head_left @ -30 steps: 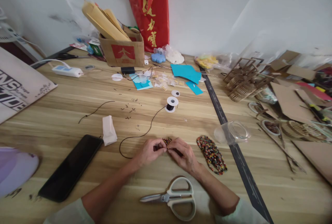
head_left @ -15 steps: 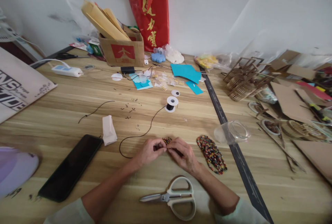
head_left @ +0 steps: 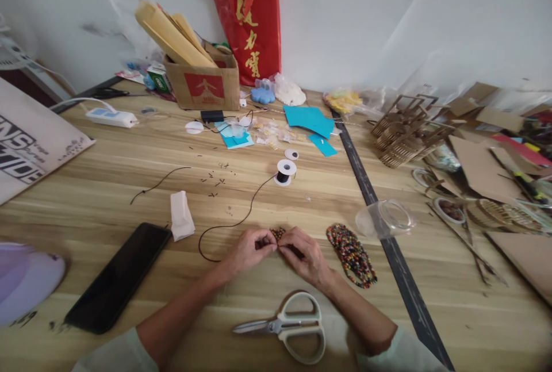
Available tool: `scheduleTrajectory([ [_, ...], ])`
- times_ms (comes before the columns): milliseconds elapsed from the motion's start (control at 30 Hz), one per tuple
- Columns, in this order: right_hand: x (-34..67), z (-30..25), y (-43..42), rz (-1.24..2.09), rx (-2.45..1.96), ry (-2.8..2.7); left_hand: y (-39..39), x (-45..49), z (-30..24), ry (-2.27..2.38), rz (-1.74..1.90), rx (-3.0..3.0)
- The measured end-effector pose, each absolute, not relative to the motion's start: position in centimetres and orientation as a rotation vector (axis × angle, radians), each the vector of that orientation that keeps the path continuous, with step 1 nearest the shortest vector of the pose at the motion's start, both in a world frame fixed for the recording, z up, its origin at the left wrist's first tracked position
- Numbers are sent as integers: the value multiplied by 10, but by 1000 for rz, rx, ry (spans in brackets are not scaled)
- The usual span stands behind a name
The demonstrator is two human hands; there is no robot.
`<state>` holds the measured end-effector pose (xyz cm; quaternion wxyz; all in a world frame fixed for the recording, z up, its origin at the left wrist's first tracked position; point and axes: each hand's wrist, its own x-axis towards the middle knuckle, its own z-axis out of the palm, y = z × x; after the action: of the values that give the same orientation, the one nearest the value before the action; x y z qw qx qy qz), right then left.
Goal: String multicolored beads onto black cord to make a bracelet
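My left hand (head_left: pixel 249 250) and my right hand (head_left: pixel 303 255) meet fingertip to fingertip low on the wooden table (head_left: pixel 267 205), both pinched closed on a short string of coloured beads (head_left: pixel 278 233) that shows just above the fingers. A thin black cord (head_left: pixel 235 223) loops from under my left hand up to a small white spool (head_left: pixel 285 172). A pile of beaded strands (head_left: pixel 351 254) lies just right of my right hand. White-handled scissors (head_left: pixel 288 326) lie near the table's front edge, between my forearms.
A black phone (head_left: pixel 118 276) and a folded white tissue (head_left: pixel 180 216) lie left of my hands. A tipped clear plastic cup (head_left: pixel 386 218) sits right. A cardboard box (head_left: pixel 202 80), red bag (head_left: pixel 251 18), power strip (head_left: pixel 111 117), teal paper (head_left: pixel 311 121) and wooden cut-outs (head_left: pixel 405 130) crowd the back.
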<state>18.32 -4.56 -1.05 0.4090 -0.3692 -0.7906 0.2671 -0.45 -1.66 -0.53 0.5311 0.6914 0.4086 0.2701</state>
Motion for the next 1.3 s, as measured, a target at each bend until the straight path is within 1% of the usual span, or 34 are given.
scheduleTrajectory([
  [600,183,-10,-46,680,-919,-2000,-16,-6,-10,961,631,1640],
  [1300,184,-13,-46,651,-925,-2011,-15,-7,-3,939,611,1585],
])
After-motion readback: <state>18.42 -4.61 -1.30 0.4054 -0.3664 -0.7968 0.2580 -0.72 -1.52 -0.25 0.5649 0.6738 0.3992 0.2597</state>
